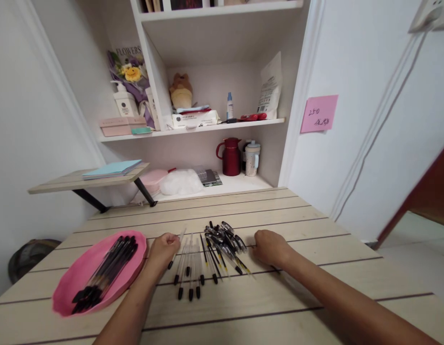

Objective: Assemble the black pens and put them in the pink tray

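My left hand (164,249) is closed in a pinch on a clear pen barrel (182,234) with a black end, left of the other barrels. Several more clear pen barrels (191,268) with black ends lie beside it on the table. Dark ink refills (213,258), some with yellow sections, lie to their right. Behind the refills is a pile of black-and-clear pen caps (225,235). My right hand (270,247) rests right of that pile, fingers curled shut; a thin dark piece shows under its wrist, and what the fingers hold is hidden.
On the left a pink tray (64,292) holds a bundle of black pens (109,268). A small raised shelf (56,181) with blue paper (112,169) stands behind it. At the back are white shelves (222,127) with a red jug (231,157) and a cup (252,159).
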The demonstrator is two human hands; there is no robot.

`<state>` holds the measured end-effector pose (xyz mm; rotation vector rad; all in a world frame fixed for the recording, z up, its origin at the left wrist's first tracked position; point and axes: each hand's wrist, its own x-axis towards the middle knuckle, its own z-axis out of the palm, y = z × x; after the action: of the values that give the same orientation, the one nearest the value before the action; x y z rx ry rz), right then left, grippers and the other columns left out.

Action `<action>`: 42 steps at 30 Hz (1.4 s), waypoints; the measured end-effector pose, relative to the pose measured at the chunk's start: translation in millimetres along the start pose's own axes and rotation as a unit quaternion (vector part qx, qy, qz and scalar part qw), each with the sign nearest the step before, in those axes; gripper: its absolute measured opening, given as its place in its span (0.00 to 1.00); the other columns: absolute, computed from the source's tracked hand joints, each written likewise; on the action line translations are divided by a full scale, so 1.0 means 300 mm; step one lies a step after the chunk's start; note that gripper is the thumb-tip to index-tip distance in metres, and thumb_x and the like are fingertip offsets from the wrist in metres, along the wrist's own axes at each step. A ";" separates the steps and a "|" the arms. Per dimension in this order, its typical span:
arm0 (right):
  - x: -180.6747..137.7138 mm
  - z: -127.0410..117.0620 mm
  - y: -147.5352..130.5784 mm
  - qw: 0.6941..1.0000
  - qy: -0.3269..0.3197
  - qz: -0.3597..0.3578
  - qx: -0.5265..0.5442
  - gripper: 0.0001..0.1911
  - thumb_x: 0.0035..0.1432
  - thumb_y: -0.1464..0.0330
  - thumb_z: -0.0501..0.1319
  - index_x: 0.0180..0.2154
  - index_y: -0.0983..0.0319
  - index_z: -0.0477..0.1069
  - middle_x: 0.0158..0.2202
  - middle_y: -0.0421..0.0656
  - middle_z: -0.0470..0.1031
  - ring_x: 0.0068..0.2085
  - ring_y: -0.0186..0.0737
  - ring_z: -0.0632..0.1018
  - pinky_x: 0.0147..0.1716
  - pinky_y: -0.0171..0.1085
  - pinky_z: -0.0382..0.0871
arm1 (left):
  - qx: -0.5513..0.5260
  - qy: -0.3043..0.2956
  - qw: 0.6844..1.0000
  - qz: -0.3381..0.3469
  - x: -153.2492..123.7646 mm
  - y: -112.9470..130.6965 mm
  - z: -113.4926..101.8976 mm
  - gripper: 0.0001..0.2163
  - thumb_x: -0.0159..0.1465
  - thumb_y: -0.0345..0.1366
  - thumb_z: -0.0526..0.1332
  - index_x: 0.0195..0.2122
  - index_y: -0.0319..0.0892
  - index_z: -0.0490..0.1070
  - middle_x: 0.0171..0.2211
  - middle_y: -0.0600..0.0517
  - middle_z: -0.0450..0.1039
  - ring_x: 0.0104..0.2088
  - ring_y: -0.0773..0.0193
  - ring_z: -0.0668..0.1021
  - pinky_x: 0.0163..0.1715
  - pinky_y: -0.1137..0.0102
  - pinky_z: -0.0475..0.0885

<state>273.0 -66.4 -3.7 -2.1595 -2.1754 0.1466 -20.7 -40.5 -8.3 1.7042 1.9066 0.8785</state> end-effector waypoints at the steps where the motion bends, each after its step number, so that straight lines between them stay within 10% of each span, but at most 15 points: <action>1: 0.006 -0.003 0.007 1.000 0.003 0.009 0.016 0.09 0.41 0.72 0.56 0.28 0.67 0.72 0.34 0.57 0.75 0.37 0.52 0.75 0.31 0.39 0.64 | -0.045 0.003 0.999 0.008 -0.010 0.012 0.002 0.06 0.49 0.34 0.54 0.25 0.40 0.67 0.19 0.56 0.67 0.19 0.70 0.67 0.19 0.76 0.58; 5: 0.036 -0.054 0.002 0.965 -0.025 -0.003 0.259 0.05 0.43 0.71 0.54 0.20 0.64 0.67 0.23 0.50 0.75 0.24 0.40 0.75 0.22 0.34 0.62 | -0.306 -0.044 0.951 0.021 -0.070 0.072 0.013 0.07 0.46 0.34 0.58 0.27 0.40 0.65 0.15 0.61 0.60 0.15 0.74 0.63 0.16 0.77 0.56; 11: 0.064 -0.161 -0.121 0.698 0.053 -0.080 0.710 0.08 0.46 0.67 0.57 0.31 0.63 0.64 0.22 0.39 0.71 0.17 0.27 0.68 0.14 0.28 0.57 | -0.403 -0.193 0.894 0.012 -0.144 0.128 0.044 0.08 0.48 0.33 0.60 0.29 0.39 0.63 0.21 0.55 0.69 0.18 0.72 0.69 0.18 0.76 0.61; 16: 0.086 -0.201 -0.184 0.594 0.126 -0.115 0.786 0.10 0.47 0.66 0.59 0.32 0.65 0.66 0.25 0.39 0.71 0.21 0.27 0.70 0.20 0.28 0.64 | -0.396 -0.223 0.890 0.032 -0.149 0.117 0.056 0.07 0.51 0.33 0.59 0.31 0.39 0.62 0.22 0.54 0.70 0.18 0.72 0.70 0.18 0.76 0.62; 42: 0.090 -0.167 -0.214 0.600 0.158 -0.131 0.773 0.08 0.50 0.65 0.57 0.31 0.64 0.65 0.26 0.39 0.70 0.21 0.28 0.71 0.20 0.29 0.66 | -0.401 -0.200 0.894 0.019 -0.148 0.125 0.066 0.08 0.50 0.33 0.61 0.30 0.39 0.63 0.21 0.54 0.70 0.19 0.71 0.70 0.20 0.76 0.63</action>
<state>215.0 -38.8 53.3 -0.6922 -1.0647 1.0327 26.1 -79.3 0.1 1.2647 1.0138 1.0338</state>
